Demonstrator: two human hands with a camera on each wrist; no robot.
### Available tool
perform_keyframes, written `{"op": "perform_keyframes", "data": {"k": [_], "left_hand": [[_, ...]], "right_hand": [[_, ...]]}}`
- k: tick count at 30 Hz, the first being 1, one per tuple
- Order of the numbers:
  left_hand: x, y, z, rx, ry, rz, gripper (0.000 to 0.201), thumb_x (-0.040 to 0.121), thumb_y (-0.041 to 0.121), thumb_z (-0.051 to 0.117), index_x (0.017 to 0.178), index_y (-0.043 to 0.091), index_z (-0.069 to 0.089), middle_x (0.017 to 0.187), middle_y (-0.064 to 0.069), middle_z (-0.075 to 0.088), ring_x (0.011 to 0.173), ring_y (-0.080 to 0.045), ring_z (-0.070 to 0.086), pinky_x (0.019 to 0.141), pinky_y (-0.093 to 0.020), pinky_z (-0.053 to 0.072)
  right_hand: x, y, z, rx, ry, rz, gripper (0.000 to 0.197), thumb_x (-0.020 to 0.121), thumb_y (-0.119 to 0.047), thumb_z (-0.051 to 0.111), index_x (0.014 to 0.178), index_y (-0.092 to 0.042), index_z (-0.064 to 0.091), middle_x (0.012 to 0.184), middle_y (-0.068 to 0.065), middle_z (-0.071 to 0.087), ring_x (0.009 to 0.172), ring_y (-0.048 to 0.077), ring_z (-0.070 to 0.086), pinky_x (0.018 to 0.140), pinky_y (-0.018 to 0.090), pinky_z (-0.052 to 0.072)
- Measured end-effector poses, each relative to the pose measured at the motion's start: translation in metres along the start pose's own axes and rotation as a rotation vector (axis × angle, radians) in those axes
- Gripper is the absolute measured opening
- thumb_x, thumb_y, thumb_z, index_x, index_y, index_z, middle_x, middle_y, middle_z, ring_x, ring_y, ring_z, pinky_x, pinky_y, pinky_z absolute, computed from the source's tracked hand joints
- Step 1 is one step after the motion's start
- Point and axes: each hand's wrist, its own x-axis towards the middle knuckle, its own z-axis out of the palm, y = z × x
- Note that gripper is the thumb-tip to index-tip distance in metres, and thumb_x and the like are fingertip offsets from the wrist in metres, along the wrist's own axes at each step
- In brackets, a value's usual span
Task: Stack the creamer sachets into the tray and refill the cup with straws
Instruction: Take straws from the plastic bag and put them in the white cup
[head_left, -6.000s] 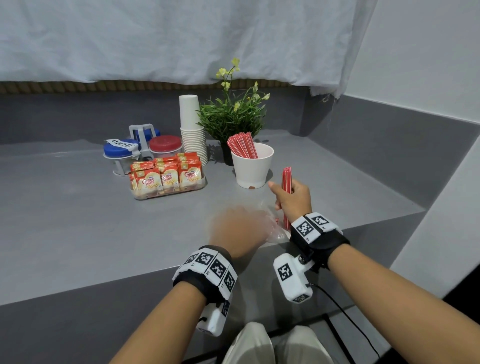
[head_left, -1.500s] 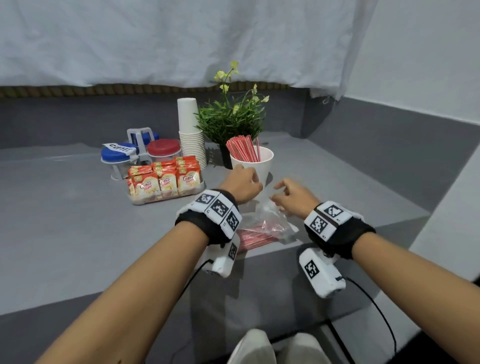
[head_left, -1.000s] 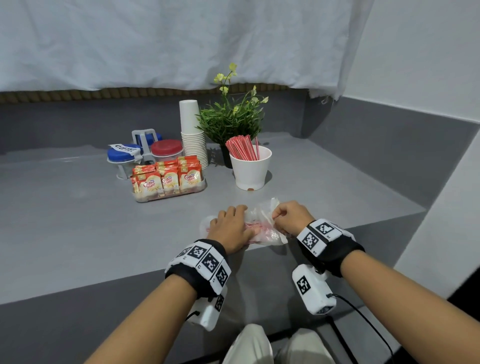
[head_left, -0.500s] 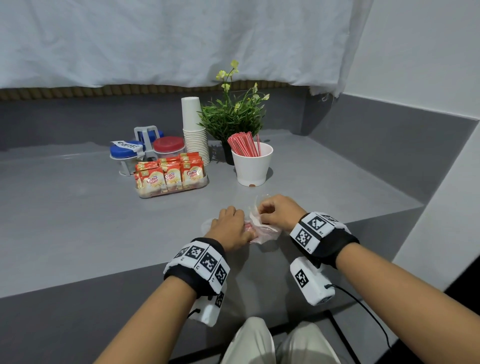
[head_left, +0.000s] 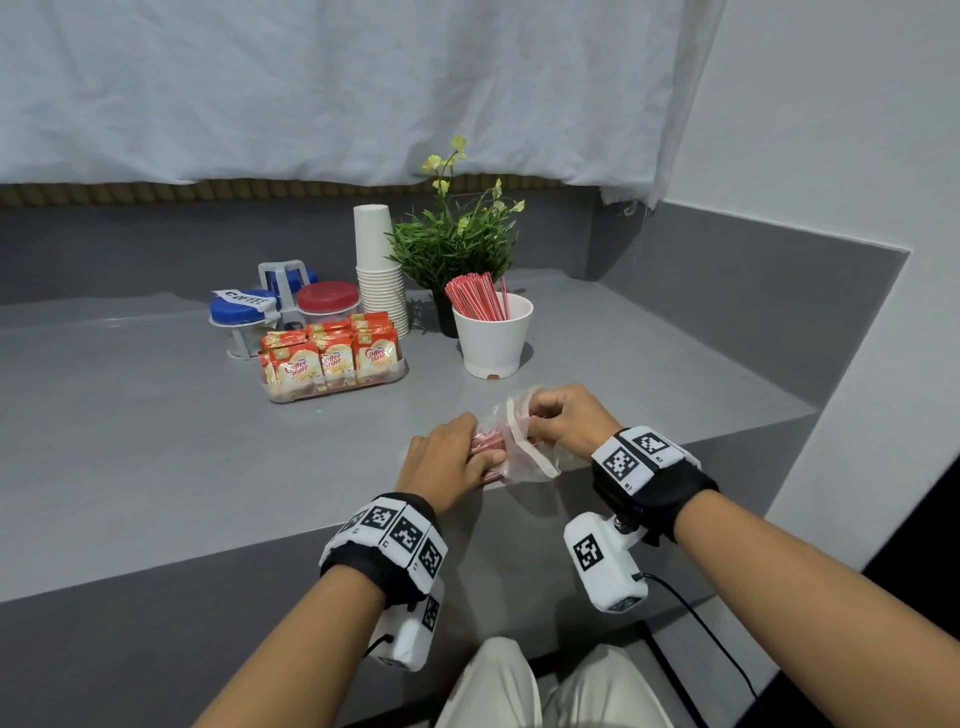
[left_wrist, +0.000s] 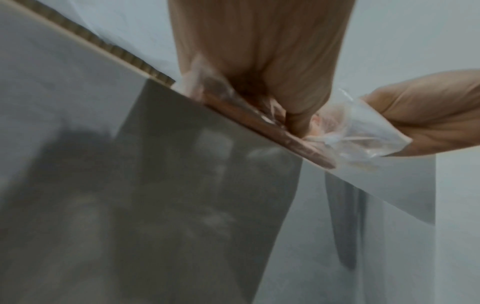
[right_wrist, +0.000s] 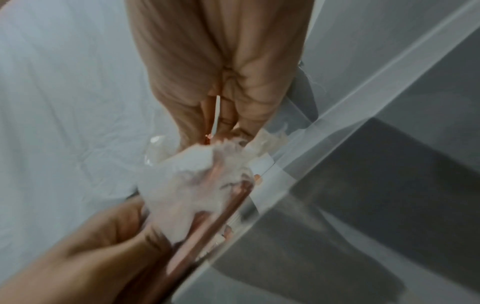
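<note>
A clear plastic bag of red straws lies at the counter's front edge. My left hand grips its middle, fingers curled over the straws. My right hand has its fingertips in the bag's open mouth and pinches the straw ends there. Behind the hands stands the white cup with several red straws leaning in it. To its left the clear tray holds rows of upright creamer sachets.
A stack of paper cups and a potted plant stand behind the tray and cup. A blue-lidded jar and a red-lidded jar sit in a rack at the back left. The counter ends just below my wrists.
My left hand came back from beside the cup and settled on the bag. My right hand shifted from the bag's end into its mouth, and the plastic bunched up around its fingers.
</note>
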Motion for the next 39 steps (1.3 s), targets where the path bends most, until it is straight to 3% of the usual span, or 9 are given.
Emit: {"op": "perform_keyframes", "data": {"k": [5,9,13,17,23,28,33,36,39], "left_hand": [[0.0,-0.005,0.006,-0.051,0.016,-0.036,0.021,0.095,0.038,0.042,0.09,0.019,0.037,0.104,-0.005,0.058,0.096,-0.023,0.052,0.084,-0.033,0.034],[0.003,0.001,0.01,-0.038,0.028,-0.037,0.019,0.096,0.037,0.04,0.091,0.019,0.036,0.105,-0.006,0.057,0.097,-0.023,0.051,0.088,-0.035,0.034],[0.002,0.001,0.013,0.01,0.04,-0.026,0.022,0.095,0.039,0.04,0.093,0.018,0.038,0.104,-0.005,0.056,0.096,-0.023,0.05,0.087,-0.035,0.034],[0.004,0.001,0.013,0.015,0.03,-0.038,0.022,0.097,0.039,0.037,0.095,0.017,0.039,0.106,-0.005,0.055,0.098,-0.023,0.049,0.09,-0.036,0.034],[0.006,0.005,0.013,0.025,0.015,-0.06,0.025,0.098,0.036,0.033,0.101,0.013,0.042,0.11,-0.007,0.054,0.102,-0.024,0.048,0.092,-0.037,0.034],[0.004,0.007,0.012,-0.003,0.008,-0.056,0.02,0.098,0.035,0.031,0.09,0.018,0.034,0.099,-0.004,0.049,0.097,-0.023,0.046,0.089,-0.036,0.033],[0.004,0.006,0.012,0.026,-0.024,-0.061,0.028,0.099,0.042,0.024,0.091,0.017,0.035,0.1,-0.004,0.048,0.099,-0.024,0.045,0.09,-0.036,0.032],[0.007,0.008,0.015,0.079,-0.041,-0.071,0.034,0.099,0.042,0.023,0.1,0.013,0.041,0.109,-0.006,0.049,0.103,-0.023,0.044,0.093,-0.036,0.032],[0.008,0.009,0.016,0.11,-0.051,-0.066,0.035,0.099,0.041,0.024,0.106,0.012,0.042,0.113,-0.006,0.049,0.107,-0.023,0.044,0.095,-0.036,0.032]], "right_hand": [[0.005,0.006,-0.018,0.302,0.078,0.106,0.013,0.081,-0.001,0.065,0.073,-0.012,0.066,0.069,0.01,0.059,0.051,0.012,0.048,0.05,0.017,0.043],[0.004,0.006,-0.004,0.464,-0.007,0.177,0.013,0.084,0.004,0.06,0.082,-0.009,0.061,0.052,0.007,0.056,0.037,0.011,0.048,0.037,0.018,0.041],[0.001,0.004,0.006,0.566,0.045,0.212,0.017,0.082,0.013,0.055,0.069,0.002,0.055,0.038,0.006,0.052,0.029,0.01,0.046,0.033,0.016,0.04],[0.001,0.0,0.002,0.567,0.136,0.178,0.022,0.08,0.016,0.055,0.066,-0.001,0.054,0.038,0.005,0.054,0.03,0.009,0.046,0.037,0.016,0.042],[0.007,-0.003,0.005,0.891,0.309,0.218,0.021,0.081,0.008,0.059,0.08,-0.008,0.046,0.054,0.009,0.053,0.035,0.01,0.046,0.035,0.018,0.04],[0.008,0.002,0.021,0.567,0.208,0.285,0.027,0.086,-0.009,0.059,0.059,-0.006,0.055,0.044,0.005,0.05,0.033,0.011,0.042,0.045,0.024,0.039],[0.019,-0.005,0.002,0.567,0.423,0.181,0.028,0.086,-0.008,0.056,0.059,-0.012,0.051,0.051,0.004,0.051,0.031,0.007,0.041,0.036,0.018,0.034],[0.023,-0.006,0.002,0.64,0.478,0.178,0.025,0.087,-0.013,0.056,0.063,-0.014,0.05,0.057,0.003,0.052,0.047,0.012,0.049,0.052,0.024,0.045],[0.019,-0.01,0.017,0.659,0.45,0.19,0.032,0.088,-0.015,0.054,0.055,-0.014,0.049,0.045,-0.004,0.053,0.053,0.017,0.051,0.07,0.035,0.046]]}}
